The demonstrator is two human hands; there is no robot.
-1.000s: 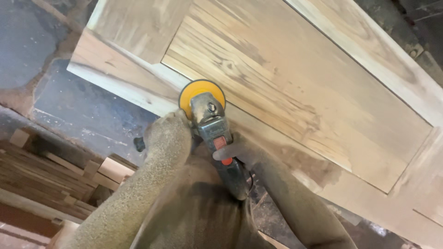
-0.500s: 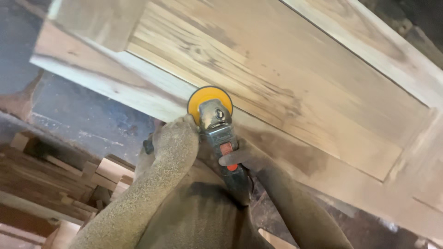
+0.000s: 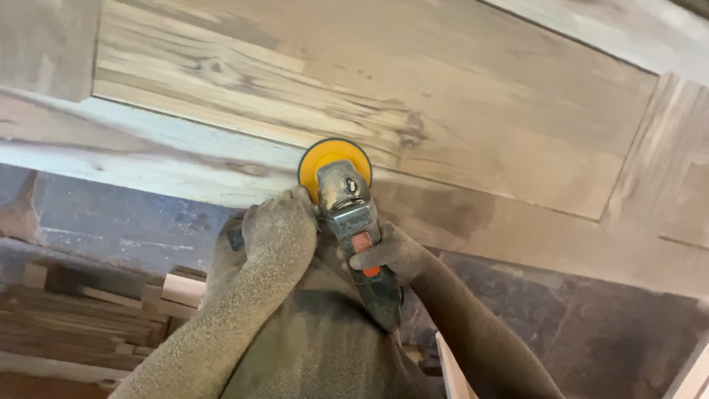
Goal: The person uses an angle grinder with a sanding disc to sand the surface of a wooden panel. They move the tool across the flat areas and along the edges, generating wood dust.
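Dusty wooden door panel (image 3: 458, 96) under yellow-disc grinder (image 3: 347, 199), left hand (image 3: 279, 230) and right hand (image 3: 390, 253) each grip clamped on it.

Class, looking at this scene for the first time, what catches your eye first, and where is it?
A yellow sanding disc on a handheld grinder presses on the wooden door panel at centre. Dust-coated, the left hand and right hand grip the tool just below it.

Dark grey, dusty stone floor (image 3: 591, 332) below. Stacked brown timber offcuts (image 3: 81, 318) at lower left, lit softly, evenly.
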